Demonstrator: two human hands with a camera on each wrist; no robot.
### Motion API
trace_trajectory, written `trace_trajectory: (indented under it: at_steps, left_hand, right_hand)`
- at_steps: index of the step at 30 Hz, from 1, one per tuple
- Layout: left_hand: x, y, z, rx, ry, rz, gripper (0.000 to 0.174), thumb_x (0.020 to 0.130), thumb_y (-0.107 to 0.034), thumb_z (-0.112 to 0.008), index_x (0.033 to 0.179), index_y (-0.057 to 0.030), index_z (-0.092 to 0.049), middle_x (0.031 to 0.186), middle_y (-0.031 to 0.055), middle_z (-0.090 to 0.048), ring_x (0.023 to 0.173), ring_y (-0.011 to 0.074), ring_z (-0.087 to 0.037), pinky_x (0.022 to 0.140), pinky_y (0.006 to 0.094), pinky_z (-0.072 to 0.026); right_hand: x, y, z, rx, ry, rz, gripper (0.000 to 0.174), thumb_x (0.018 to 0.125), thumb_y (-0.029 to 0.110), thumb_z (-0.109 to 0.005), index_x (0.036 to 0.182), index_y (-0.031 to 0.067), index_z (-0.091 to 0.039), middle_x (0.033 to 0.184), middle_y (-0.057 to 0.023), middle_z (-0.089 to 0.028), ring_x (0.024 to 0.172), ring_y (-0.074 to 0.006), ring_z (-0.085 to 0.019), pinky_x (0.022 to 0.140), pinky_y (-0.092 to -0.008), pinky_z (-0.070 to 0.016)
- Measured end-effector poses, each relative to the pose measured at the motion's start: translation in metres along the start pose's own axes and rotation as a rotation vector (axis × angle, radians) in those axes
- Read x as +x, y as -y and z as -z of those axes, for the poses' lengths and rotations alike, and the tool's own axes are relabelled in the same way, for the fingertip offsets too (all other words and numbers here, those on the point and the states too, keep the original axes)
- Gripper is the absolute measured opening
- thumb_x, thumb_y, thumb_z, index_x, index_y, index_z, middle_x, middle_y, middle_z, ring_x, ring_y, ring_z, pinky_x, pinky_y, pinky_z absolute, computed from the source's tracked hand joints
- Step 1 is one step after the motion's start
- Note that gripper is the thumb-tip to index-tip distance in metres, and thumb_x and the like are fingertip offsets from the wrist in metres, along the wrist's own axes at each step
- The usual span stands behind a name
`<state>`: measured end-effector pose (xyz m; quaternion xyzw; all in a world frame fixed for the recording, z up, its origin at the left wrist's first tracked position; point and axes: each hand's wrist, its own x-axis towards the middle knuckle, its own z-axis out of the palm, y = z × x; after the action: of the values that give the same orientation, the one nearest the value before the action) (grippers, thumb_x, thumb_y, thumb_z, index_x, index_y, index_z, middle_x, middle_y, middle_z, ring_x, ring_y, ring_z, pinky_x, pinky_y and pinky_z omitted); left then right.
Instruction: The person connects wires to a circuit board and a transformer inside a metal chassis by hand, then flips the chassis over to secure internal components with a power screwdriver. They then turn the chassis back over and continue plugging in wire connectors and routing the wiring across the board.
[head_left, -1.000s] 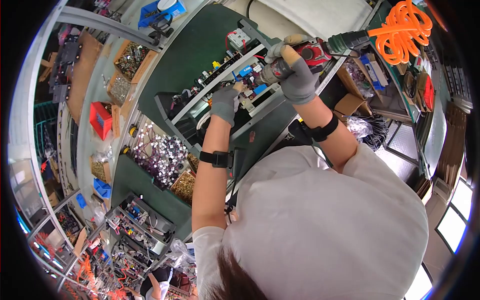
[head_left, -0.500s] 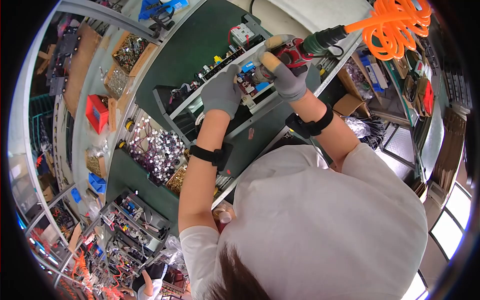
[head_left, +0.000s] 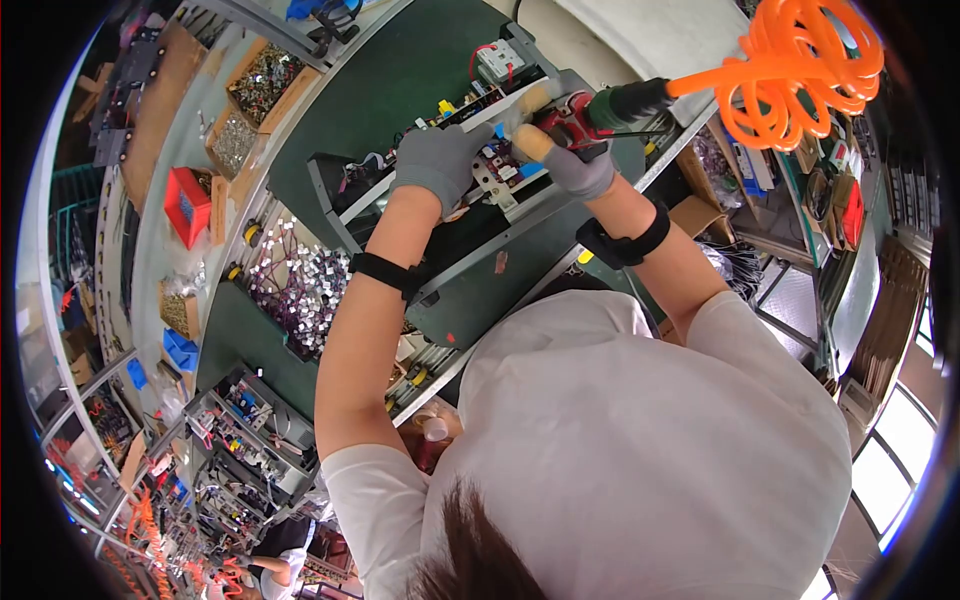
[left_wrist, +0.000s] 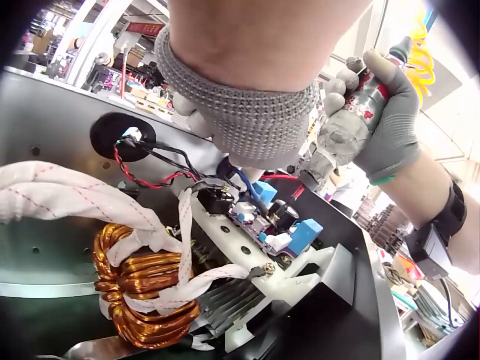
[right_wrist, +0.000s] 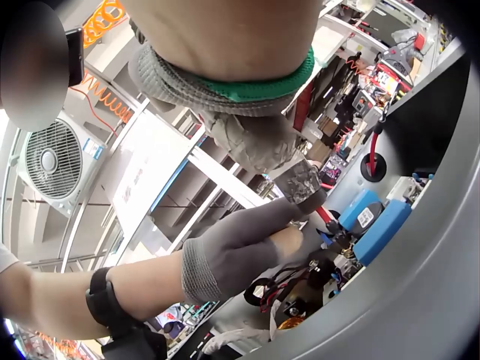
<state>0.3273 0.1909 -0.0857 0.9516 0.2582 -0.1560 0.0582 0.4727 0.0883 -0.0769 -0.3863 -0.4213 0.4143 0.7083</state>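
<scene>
My gloved right hand (head_left: 572,165) grips a red-and-grey power tool (head_left: 568,122), whose taped body (left_wrist: 346,133) points down into a grey metal housing (head_left: 520,212). In the right wrist view the tool's nose (right_wrist: 300,186) ends in a red shaft by blue components (right_wrist: 382,234). My gloved left hand (head_left: 438,165) reaches over the housing; in the right wrist view its fingers (right_wrist: 259,225) stretch to the tool's nose, the index finger straight against it. A copper coil (left_wrist: 142,289) with white-sleeved leads sits inside the housing. What lies beneath the left fingertips is hidden.
An orange coiled hose (head_left: 800,75) runs to the tool. Left of the housing are a pile of white connectors (head_left: 300,285), a red bin (head_left: 187,207) and boxes of small parts (head_left: 265,85). Another housing with components (head_left: 250,430) stands at lower left.
My left hand has moved from low in the housing up beside the tool's nose, its forearm swinging left. The tool's rear and the hose have shifted left, with my right hand still gripping it.
</scene>
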Motion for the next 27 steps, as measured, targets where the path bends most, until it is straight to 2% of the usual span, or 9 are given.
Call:
trace_trajectory:
  at_steps: [2,4,7,11,13,14,16,22,27]
  left_hand:
    - [0.001,0.002,0.000,0.008,-0.036,-0.018,0.031,0.080,-0.011,-0.050,0.108,-0.0214,-0.056,0.086,0.0082,-0.063,0.078,0.0256,-0.064,0.063,0.0387,-0.0495]
    - [0.001,0.003,-0.001,-0.014,-0.016,-0.027,0.035,0.082,-0.013,-0.052,0.115,-0.0255,-0.053,0.087,0.0084,-0.062,0.080,0.0247,-0.064,0.066,0.0380,-0.0488]
    - [0.001,0.005,-0.006,-0.026,-0.046,-0.043,0.034,0.083,-0.014,-0.052,0.115,-0.0256,-0.053,0.088,0.0085,-0.062,0.081,0.0246,-0.064,0.067,0.0380,-0.0491]
    - [-0.001,0.006,-0.006,-0.040,-0.041,-0.028,0.033,0.083,-0.015,-0.053,0.114,-0.0253,-0.053,0.087,0.0087,-0.062,0.081,0.0247,-0.064,0.067,0.0383,-0.0495]
    - [0.000,0.007,-0.008,-0.042,-0.057,-0.049,0.034,0.082,-0.015,-0.054,0.114,-0.0249,-0.054,0.087,0.0091,-0.062,0.081,0.0253,-0.064,0.067,0.0387,-0.0501]
    - [0.000,0.008,-0.007,-0.045,-0.057,-0.046,0.034,0.082,-0.015,-0.054,0.114,-0.0249,-0.054,0.087,0.0091,-0.062,0.081,0.0253,-0.064,0.067,0.0387,-0.0501]
    - [0.001,0.009,-0.007,-0.052,-0.044,-0.066,0.034,0.082,-0.016,-0.055,0.115,-0.0240,-0.053,0.087,0.0095,-0.062,0.082,0.0258,-0.064,0.068,0.0389,-0.0503]
    - [0.004,0.010,-0.003,-0.073,0.027,-0.033,0.029,0.080,-0.015,-0.056,0.108,-0.0210,-0.059,0.089,0.0091,-0.064,0.085,0.0266,-0.064,0.072,0.0386,-0.0503]
    - [0.007,0.011,0.005,-0.110,0.044,-0.052,0.028,0.077,-0.015,-0.056,0.104,-0.0194,-0.063,0.091,0.0079,-0.065,0.085,0.0266,-0.064,0.074,0.0389,-0.0501]
  right_hand:
    - [-0.007,-0.001,-0.002,-0.050,0.011,-0.041,0.028,0.073,-0.005,-0.064,0.099,0.0020,-0.056,0.084,-0.0047,-0.059,0.077,-0.0116,-0.057,0.069,-0.0255,-0.0471]
    - [-0.007,0.000,-0.005,-0.020,-0.003,-0.018,0.027,0.074,-0.005,-0.064,0.098,0.0022,-0.056,0.085,-0.0053,-0.059,0.079,-0.0119,-0.057,0.071,-0.0257,-0.0471]
    - [-0.001,0.000,-0.007,0.073,-0.025,0.086,0.028,0.075,-0.006,-0.061,0.100,0.0020,-0.052,0.084,-0.0081,-0.060,0.070,-0.0134,-0.057,0.061,-0.0260,-0.0479]
    - [0.003,-0.003,-0.012,0.138,-0.036,0.101,0.027,0.075,-0.007,-0.060,0.099,0.0017,-0.051,0.083,-0.0092,-0.060,0.066,-0.0133,-0.057,0.056,-0.0259,-0.0470]
    - [0.002,-0.005,-0.011,-0.030,-0.087,0.057,0.024,0.076,0.002,-0.060,0.097,0.0036,-0.049,0.078,-0.0118,-0.058,0.074,-0.0217,-0.058,0.069,-0.0362,-0.0498]
    - [0.002,-0.005,-0.011,-0.030,-0.084,0.055,0.024,0.076,0.002,-0.060,0.097,0.0036,-0.049,0.078,-0.0118,-0.058,0.074,-0.0217,-0.058,0.069,-0.0362,-0.0498]
    - [0.002,-0.005,-0.008,0.053,-0.022,0.026,0.027,0.075,-0.007,-0.060,0.099,0.0020,-0.051,0.083,-0.0083,-0.059,0.069,-0.0135,-0.056,0.060,-0.0261,-0.0472]
    - [0.004,-0.003,-0.014,-0.099,0.094,0.020,0.027,0.074,-0.004,-0.063,0.098,0.0025,-0.053,0.084,-0.0059,-0.058,0.075,-0.0127,-0.056,0.067,-0.0270,-0.0475]
    - [0.006,-0.005,-0.025,-0.145,0.110,0.034,0.029,0.071,-0.004,-0.067,0.096,0.0034,-0.054,0.081,-0.0052,-0.058,0.073,-0.0120,-0.056,0.065,-0.0260,-0.0474]
